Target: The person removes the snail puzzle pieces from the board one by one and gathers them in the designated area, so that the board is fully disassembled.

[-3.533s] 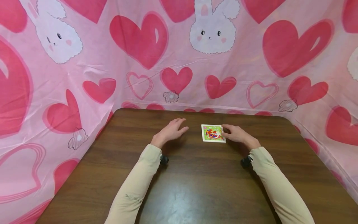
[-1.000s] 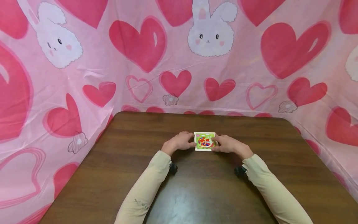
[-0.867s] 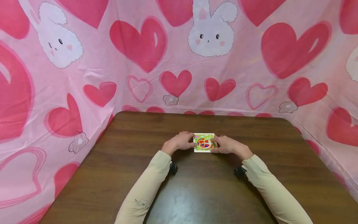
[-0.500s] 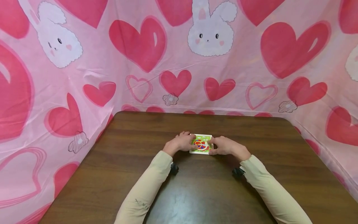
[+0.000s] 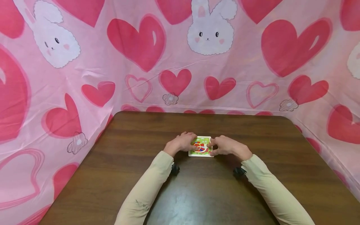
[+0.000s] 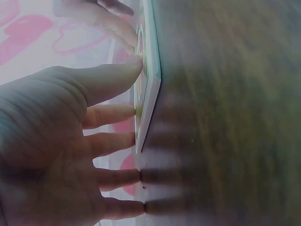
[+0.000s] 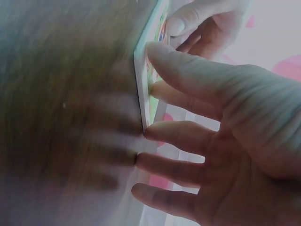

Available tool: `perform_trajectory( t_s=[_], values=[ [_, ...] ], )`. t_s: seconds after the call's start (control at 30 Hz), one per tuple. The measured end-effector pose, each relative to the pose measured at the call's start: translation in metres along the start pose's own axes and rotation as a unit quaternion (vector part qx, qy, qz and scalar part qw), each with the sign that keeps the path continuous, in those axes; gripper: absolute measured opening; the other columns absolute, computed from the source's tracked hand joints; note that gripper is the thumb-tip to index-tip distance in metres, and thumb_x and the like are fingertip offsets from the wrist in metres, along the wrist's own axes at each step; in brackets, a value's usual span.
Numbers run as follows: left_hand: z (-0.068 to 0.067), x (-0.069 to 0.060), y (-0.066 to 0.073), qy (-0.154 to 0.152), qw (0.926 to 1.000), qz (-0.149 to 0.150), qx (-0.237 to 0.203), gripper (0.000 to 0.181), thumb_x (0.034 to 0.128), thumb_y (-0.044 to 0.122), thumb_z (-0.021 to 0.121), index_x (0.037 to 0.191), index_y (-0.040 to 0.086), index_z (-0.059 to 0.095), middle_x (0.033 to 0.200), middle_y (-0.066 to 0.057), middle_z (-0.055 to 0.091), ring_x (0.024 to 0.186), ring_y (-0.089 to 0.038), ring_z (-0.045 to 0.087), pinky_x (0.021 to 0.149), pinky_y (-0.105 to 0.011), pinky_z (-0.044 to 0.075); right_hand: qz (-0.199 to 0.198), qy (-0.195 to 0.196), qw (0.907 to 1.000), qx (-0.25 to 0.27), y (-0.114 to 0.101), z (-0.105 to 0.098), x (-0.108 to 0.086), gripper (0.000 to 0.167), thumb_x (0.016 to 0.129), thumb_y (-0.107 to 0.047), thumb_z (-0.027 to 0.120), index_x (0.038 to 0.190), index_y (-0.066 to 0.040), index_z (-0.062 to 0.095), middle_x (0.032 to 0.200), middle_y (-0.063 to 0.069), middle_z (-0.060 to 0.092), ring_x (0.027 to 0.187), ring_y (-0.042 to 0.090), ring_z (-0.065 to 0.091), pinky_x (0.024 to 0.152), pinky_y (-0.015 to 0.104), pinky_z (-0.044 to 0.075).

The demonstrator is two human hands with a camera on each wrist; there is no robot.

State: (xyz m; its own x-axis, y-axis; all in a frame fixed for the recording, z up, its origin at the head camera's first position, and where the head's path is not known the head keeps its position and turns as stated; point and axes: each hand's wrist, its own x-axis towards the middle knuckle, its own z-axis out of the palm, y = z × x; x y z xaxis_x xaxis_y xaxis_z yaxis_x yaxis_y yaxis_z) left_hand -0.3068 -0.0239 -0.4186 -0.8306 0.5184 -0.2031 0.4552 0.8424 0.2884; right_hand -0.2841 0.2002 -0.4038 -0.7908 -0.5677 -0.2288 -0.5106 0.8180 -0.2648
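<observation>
A thin square picture board [image 5: 201,147] with a white rim and a colourful snail on green lies flat on the brown table. My left hand [image 5: 181,143] is at its left side. In the left wrist view, that thumb and two fingers touch the board [image 6: 151,70], while the other fingertips reach the tabletop. From the right, my right hand [image 5: 228,146] touches it as well. The right wrist view has the right thumb [image 7: 162,54] and forefinger on the board's face and another fingertip at its edge. Neither hand is curled round the board.
The wooden table [image 5: 180,187] has rounded far corners. Pink cloth [image 5: 242,56] printed with hearts and rabbits hangs behind it and along both sides. A black wrist camera [image 5: 175,169] sits under the left cuff, another [image 5: 239,172] under the right.
The board has slid left and somewhat nearer to me. My right hand moved left along with it. My left hand, apart from the board at first, came in to touch it.
</observation>
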Motion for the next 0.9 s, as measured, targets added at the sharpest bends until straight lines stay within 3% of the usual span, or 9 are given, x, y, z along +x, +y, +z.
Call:
perform_trajectory(
  t_s=[0.23, 0.5, 0.7, 0.9],
  values=[
    [0.000, 0.001, 0.000, -0.008, 0.9999, 0.005, 0.005, 0.060, 0.0902, 0.046, 0.066, 0.141, 0.018, 0.050, 0.151, -0.001, 0.046, 0.146, -0.033, 0.030, 0.114, -0.058, 0.029, 0.021, -0.006, 0.9993, 0.030, 0.010, 0.000, -0.002, 0.071, 0.084, -0.041, 0.075, 0.141, -0.006, 0.051, 0.155, 0.024, 0.034, 0.138, 0.041, 0.041, 0.110, 0.055, 0.035],
    [-0.004, -0.002, -0.002, -0.013, 0.9999, 0.003, 0.000, 0.061, 0.0880, 0.044, 0.069, 0.139, 0.016, 0.052, 0.152, -0.008, 0.044, 0.142, -0.029, 0.036, 0.115, -0.047, 0.032, 0.021, -0.010, 0.9990, 0.039, 0.011, 0.001, 0.000, 0.070, 0.085, -0.043, 0.073, 0.141, -0.006, 0.051, 0.155, 0.024, 0.035, 0.139, 0.042, 0.038, 0.112, 0.056, 0.032],
    [-0.007, -0.004, -0.008, 0.004, 1.0000, -0.002, -0.002, 0.049, 0.0878, 0.040, 0.071, 0.129, 0.016, 0.058, 0.136, -0.007, 0.055, 0.127, -0.027, 0.047, 0.109, -0.044, 0.039, 0.016, -0.010, 0.9992, 0.036, 0.007, 0.002, 0.001, 0.067, 0.087, -0.040, 0.072, 0.140, -0.003, 0.052, 0.153, 0.025, 0.036, 0.138, 0.042, 0.039, 0.111, 0.057, 0.033],
    [-0.007, -0.004, -0.007, 0.024, 0.9995, -0.016, 0.012, 0.041, 0.0889, 0.036, 0.070, 0.123, 0.017, 0.059, 0.121, -0.005, 0.058, 0.112, -0.027, 0.051, 0.097, -0.046, 0.045, 0.029, -0.012, 0.9987, 0.040, 0.005, 0.004, 0.003, 0.068, 0.087, -0.040, 0.072, 0.141, -0.004, 0.051, 0.155, 0.023, 0.034, 0.138, 0.044, 0.037, 0.111, 0.059, 0.031]
  ],
)
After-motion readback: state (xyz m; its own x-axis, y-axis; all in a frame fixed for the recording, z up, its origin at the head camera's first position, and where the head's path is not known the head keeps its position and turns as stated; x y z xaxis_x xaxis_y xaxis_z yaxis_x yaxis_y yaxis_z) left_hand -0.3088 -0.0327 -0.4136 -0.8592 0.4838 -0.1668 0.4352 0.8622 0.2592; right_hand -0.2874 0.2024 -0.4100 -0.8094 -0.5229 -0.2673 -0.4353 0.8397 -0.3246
